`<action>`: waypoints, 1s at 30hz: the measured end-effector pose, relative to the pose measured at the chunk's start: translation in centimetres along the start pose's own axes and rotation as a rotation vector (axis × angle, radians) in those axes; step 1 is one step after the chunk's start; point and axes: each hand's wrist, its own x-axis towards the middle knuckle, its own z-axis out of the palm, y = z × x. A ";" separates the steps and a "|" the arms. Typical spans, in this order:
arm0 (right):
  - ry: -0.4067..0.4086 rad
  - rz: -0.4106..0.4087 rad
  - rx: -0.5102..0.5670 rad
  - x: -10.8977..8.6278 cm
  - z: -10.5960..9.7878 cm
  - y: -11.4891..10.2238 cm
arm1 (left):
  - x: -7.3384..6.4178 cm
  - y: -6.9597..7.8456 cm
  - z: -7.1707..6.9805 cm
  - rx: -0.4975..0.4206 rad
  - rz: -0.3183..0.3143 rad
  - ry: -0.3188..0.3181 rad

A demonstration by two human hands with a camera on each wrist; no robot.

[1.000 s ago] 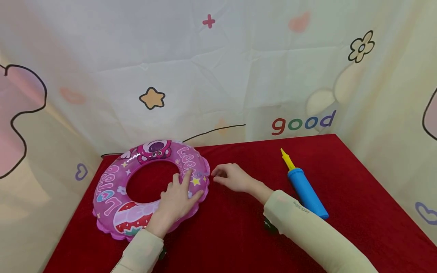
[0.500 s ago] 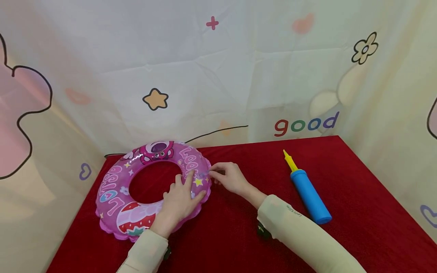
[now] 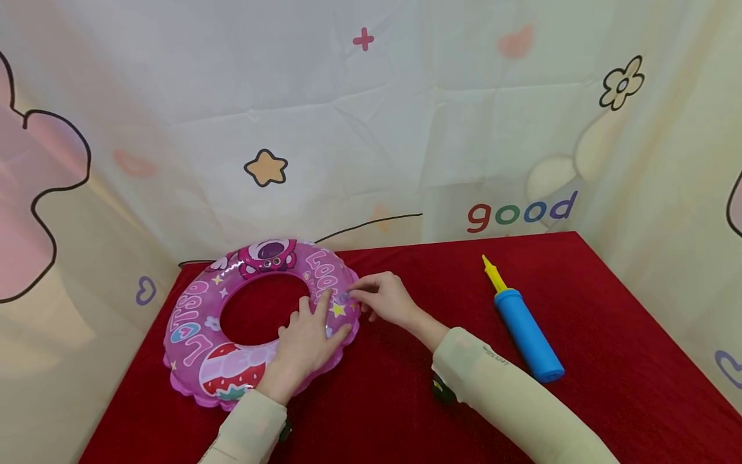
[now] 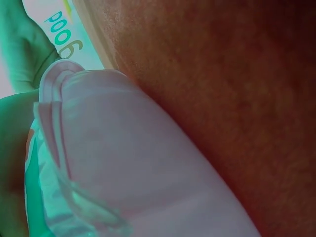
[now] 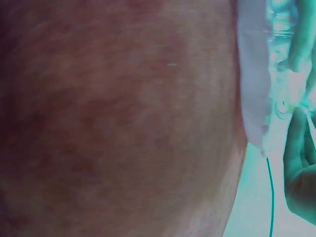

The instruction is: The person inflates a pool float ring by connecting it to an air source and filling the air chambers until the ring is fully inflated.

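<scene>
A pink inflated swim ring (image 3: pixel 180 332) with a scalloped edge lies on the left side of the table. My left hand (image 3: pixel 304 345) rests on its near right part, fingers spread over the printed surface. At the ring's right side, my right hand (image 3: pixel 387 299) pinches a small clear valve (image 3: pixel 344 297) between thumb and forefinger; the fingertips partly hide it. The right wrist view catches the ring's pale edge (image 5: pixel 254 74) beside the fingers (image 5: pixel 301 148). In the left wrist view the ring's side (image 4: pixel 123 148) fills the middle.
To the right of my right hand lies a blue hand pump (image 3: pixel 529 335) with a yellow nozzle pointing away. Dark red cloth (image 3: pixel 394 399) covers the table. A printed white curtain (image 3: pixel 371 142) hangs behind it and at both sides.
My right hand has moved left from just off the ring's edge, and its fingertips have taken hold of the valve. The left hand keeps its place on the ring. The head view has shifted slightly.
</scene>
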 end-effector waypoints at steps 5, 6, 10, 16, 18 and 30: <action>-0.058 0.112 0.060 0.6 -0.2 -0.5 | 0.0 -0.2 0.1 0.009 -0.006 0.006; -0.073 0.140 0.085 0.7 -0.2 -0.6 | 0.0 -0.3 0.1 0.014 -0.007 0.005; -0.117 0.263 0.186 1.0 -0.4 -1.0 | 0.0 -0.3 0.3 0.035 -0.005 0.007; -0.137 0.403 0.339 1.3 -0.8 -1.2 | -0.1 -0.1 0.1 0.044 0.005 0.019; -0.141 0.423 0.369 1.3 -0.8 -1.1 | -0.2 -0.1 0.1 0.045 0.005 0.018; -0.156 0.379 0.337 1.5 -0.6 -0.8 | -0.2 -0.1 0.3 0.046 0.002 0.016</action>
